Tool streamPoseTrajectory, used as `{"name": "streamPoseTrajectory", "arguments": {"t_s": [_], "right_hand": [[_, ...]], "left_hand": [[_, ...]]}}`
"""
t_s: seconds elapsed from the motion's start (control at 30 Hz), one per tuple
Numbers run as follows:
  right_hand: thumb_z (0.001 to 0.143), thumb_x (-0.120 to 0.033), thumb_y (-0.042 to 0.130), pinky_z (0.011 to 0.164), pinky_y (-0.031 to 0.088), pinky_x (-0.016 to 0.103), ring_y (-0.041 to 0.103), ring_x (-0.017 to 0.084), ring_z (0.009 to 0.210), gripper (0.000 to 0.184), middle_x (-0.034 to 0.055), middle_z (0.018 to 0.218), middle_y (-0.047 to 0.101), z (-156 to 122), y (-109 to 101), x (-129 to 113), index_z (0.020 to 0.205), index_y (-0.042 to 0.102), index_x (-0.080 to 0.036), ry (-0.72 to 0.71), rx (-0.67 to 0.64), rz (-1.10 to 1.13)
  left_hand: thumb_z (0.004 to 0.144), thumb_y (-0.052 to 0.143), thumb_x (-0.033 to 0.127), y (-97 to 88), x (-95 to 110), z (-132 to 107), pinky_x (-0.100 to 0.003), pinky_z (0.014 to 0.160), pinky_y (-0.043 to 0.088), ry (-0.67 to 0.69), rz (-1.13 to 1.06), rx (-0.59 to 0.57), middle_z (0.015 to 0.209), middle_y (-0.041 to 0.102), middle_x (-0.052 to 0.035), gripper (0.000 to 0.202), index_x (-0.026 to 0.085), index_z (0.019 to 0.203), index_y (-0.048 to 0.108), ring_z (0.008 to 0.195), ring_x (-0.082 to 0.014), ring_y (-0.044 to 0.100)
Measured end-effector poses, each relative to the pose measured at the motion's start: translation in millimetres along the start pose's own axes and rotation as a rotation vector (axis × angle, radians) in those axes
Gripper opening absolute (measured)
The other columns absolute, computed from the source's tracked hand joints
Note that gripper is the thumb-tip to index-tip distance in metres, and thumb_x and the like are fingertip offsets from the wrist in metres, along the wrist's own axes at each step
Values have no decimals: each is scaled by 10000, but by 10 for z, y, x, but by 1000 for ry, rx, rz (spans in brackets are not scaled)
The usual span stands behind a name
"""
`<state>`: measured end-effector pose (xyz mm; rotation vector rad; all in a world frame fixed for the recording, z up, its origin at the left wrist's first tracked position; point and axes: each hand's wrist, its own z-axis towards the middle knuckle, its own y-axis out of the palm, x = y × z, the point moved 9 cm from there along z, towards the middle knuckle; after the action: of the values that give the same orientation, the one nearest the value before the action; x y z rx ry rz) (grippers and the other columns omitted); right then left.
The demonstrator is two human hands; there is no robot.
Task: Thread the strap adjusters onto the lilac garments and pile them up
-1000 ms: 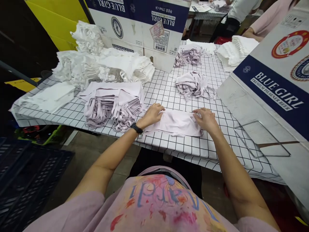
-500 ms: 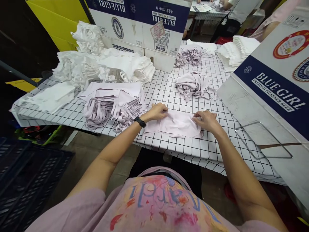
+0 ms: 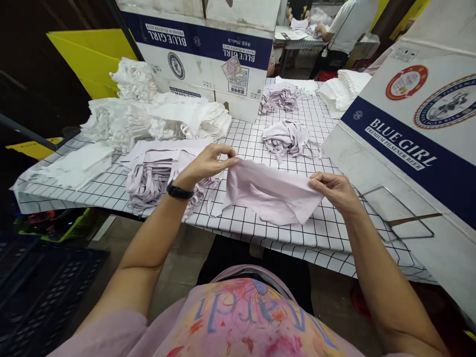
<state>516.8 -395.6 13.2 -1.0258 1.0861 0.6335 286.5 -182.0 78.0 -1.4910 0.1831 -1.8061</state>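
Note:
A pale pink fabric piece (image 3: 273, 191) is stretched between my two hands, its upper edge raised and its lower part hanging close to the table. My left hand (image 3: 210, 161) pinches the upper left corner between thumb and fingers. At the other upper corner, my right hand (image 3: 332, 191) grips the cloth the same way. Just left of the cloth, partly behind my left wrist, lies a stack of pale pink fabric pieces (image 3: 152, 173) with looped straps. A loose heap of pink cloth (image 3: 286, 138) rests beyond the held piece.
White fabric bundles (image 3: 119, 119) are piled at the back left, against a Blue Girl carton (image 3: 193, 49). Another carton (image 3: 405, 134) leans on the right, a wire frame (image 3: 399, 213) beside it. The grid-patterned tablecloth (image 3: 238, 230) covers the table. Other people (image 3: 345, 29) work at a far table.
Both hands have lifted the upper edge of the pink fabric piece off the table and drawn it wider. My left hand has moved left and up, my right hand slightly right.

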Motion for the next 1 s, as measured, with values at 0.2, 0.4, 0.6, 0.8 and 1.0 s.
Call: {"name": "streamPoseTrajectory", "arguments": {"t_s": [0.2, 0.4, 0.6, 0.8, 1.0], "right_hand": [[788, -453, 844, 692, 454, 339, 577, 220, 840, 242, 71, 842, 636, -142, -24, -271, 713, 756, -240, -55, -173, -17], [895, -477, 730, 757, 482, 364, 573, 232, 892, 260, 78, 927, 632, -212, 78, -232, 785, 738, -242, -7, -340, -29], [957, -459, 652, 940, 481, 410, 594, 267, 1076, 307, 81, 1106, 658, -243, 88, -430, 760, 640, -224, -53, -318, 126], [924, -502, 688, 778, 494, 334, 602, 212, 888, 337, 71, 964, 659, -221, 22, -534, 763, 642, -210, -32, -146, 248], [842, -561, 753, 479, 325, 266, 371, 114, 505, 425, -16, 582, 431, -238, -100, -594, 673, 581, -211, 11, -11, 366]], "left_hand": [[879, 756, 438, -446, 311, -36, -312, 794, 506, 51, 15, 163, 888, 711, -60, 258, 183, 853, 734, 884, -191, 639], [863, 766, 396, -564, 384, -28, -324, 809, 522, 79, 90, 152, 936, 725, -69, 207, 191, 847, 743, 924, -203, 655], [858, 754, 457, -645, 362, -59, -336, 811, 525, 44, 88, 144, 960, 735, -81, 280, 177, 873, 754, 932, -219, 658], [862, 763, 449, -705, 442, -89, -306, 788, 509, 36, 40, 156, 919, 731, -63, 273, 176, 862, 757, 890, -192, 652], [845, 791, 473, -704, 385, -110, -301, 737, 532, 3, -170, 128, 901, 725, -70, 292, 183, 850, 753, 846, -186, 669]]}}
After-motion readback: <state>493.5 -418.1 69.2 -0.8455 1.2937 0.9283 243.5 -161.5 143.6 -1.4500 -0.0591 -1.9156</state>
